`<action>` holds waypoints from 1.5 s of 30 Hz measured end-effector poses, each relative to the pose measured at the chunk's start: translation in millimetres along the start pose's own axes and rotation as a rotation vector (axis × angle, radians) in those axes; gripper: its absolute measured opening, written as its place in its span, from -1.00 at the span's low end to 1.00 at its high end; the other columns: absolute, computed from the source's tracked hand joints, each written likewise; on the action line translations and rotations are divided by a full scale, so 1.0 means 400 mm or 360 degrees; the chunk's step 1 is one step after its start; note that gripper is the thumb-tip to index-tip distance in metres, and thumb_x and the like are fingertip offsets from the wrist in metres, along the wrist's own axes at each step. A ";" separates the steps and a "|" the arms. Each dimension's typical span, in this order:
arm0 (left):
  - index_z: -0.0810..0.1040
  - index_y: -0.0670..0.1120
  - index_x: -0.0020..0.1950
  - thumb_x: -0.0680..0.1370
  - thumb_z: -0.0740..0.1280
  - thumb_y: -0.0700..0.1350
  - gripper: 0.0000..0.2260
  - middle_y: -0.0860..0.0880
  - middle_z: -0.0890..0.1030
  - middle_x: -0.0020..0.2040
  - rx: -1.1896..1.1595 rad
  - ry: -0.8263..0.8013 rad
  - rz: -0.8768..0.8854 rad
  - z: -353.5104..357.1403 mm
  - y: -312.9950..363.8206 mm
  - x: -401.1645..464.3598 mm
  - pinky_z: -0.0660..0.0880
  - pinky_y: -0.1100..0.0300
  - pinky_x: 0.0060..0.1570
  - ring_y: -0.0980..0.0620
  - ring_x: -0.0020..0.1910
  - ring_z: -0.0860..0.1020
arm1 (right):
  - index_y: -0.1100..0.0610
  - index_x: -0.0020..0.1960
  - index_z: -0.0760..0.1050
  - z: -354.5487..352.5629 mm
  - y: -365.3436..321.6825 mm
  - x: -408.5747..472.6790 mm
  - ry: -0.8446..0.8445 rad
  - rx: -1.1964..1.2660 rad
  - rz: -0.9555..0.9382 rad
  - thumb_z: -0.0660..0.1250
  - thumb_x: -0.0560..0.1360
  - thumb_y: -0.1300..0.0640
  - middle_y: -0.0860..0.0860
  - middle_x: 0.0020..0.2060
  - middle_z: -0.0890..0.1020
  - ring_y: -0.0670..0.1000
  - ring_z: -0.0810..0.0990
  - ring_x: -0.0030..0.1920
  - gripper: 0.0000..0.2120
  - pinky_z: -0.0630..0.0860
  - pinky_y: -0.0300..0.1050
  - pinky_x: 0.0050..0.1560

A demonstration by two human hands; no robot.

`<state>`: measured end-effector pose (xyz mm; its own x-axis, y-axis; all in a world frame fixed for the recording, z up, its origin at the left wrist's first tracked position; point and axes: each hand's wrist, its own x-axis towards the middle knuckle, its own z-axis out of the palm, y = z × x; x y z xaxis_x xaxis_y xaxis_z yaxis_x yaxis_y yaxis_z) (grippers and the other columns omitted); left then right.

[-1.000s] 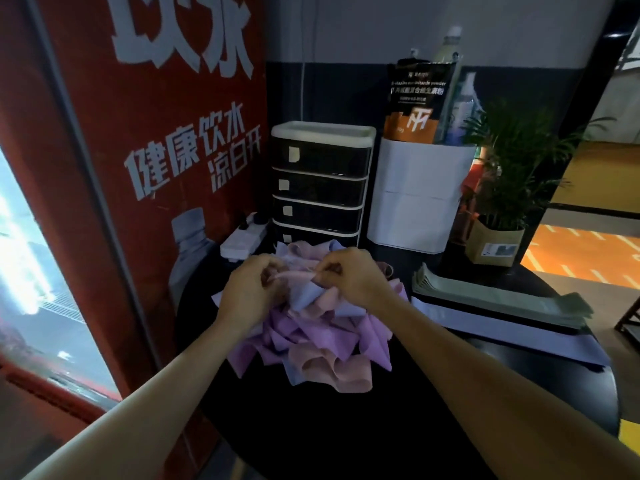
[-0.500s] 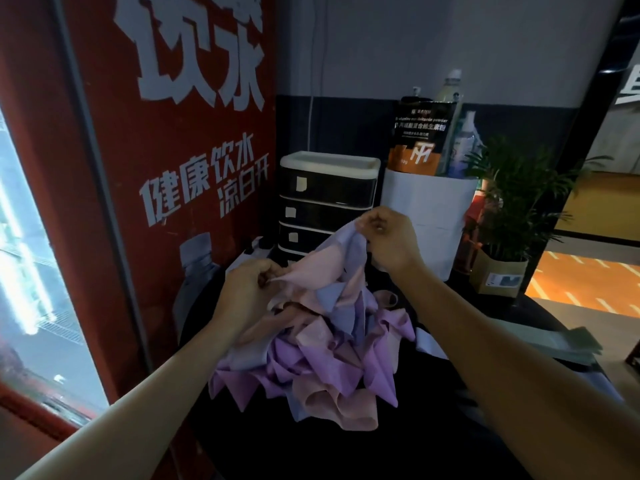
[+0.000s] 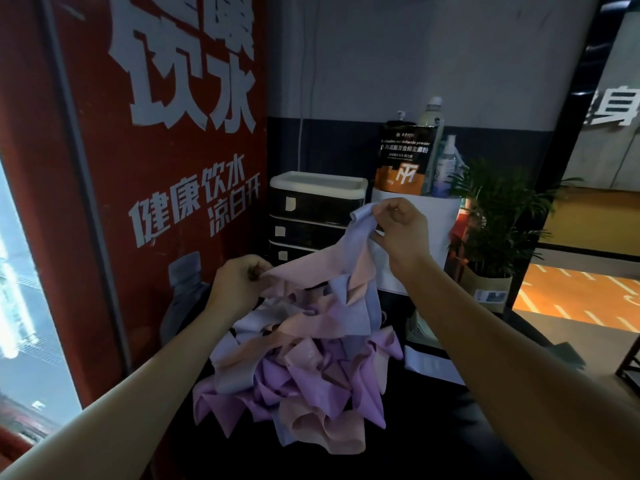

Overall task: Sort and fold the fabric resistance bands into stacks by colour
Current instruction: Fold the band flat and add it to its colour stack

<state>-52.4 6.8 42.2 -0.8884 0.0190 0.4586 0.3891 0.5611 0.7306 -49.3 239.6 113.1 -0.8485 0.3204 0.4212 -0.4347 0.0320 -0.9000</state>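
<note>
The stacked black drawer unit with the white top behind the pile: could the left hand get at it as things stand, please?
Probably not at once. The left hand pinches a pink fabric band, so its fingers are occupied; the stacked black drawer unit with the white top stands behind with nothing visibly between.

left hand (image 3: 239, 284) pinches pink band (image 3: 304, 271) | right hand (image 3: 401, 230) lifts lavender band (image 3: 358, 233) | pile (image 3: 298, 382) below
</note>
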 end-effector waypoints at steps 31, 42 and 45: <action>0.61 -0.23 -0.01 0.52 0.35 -0.13 -0.83 -0.24 0.65 -0.06 -0.0838 0.0065 -0.0086 0.040 0.221 0.047 0.53 -0.12 0.05 -0.22 -0.02 0.61 | 0.32 -0.12 0.60 -0.018 -0.024 -0.051 -0.0611 -0.0592 -0.0199 0.31 0.53 0.22 0.18 -0.30 0.60 -0.02 0.52 -0.30 -0.83 0.45 -0.15 -0.19; 0.36 -0.10 -0.23 0.63 0.17 -0.10 -0.77 -0.08 0.40 -0.31 -0.0662 0.0253 -0.0467 0.001 0.128 0.055 0.42 0.10 -0.20 0.03 -0.34 0.39 | 0.37 -0.12 0.57 -0.094 0.030 -0.009 -0.0100 -0.0600 0.0186 0.29 0.54 0.22 0.27 -0.23 0.57 0.14 0.53 -0.18 -0.80 0.55 0.23 0.06; 0.38 -0.14 -0.24 0.64 0.13 -0.16 -0.75 -0.15 0.40 -0.31 -0.0505 0.0231 -0.0568 -0.007 0.083 0.059 0.40 0.08 -0.17 -0.07 -0.31 0.41 | 0.27 -0.14 0.56 -0.118 0.058 0.001 -0.0022 -0.0661 0.0250 0.26 0.54 0.26 0.20 -0.20 0.57 0.15 0.56 -0.13 -0.85 0.56 0.21 0.04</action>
<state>-59.9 23.6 78.5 -0.9453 -0.2566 0.2014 0.1420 0.2319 0.9623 -45.5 285.3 87.3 -0.8997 0.3391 0.2749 -0.1446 0.3626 -0.9207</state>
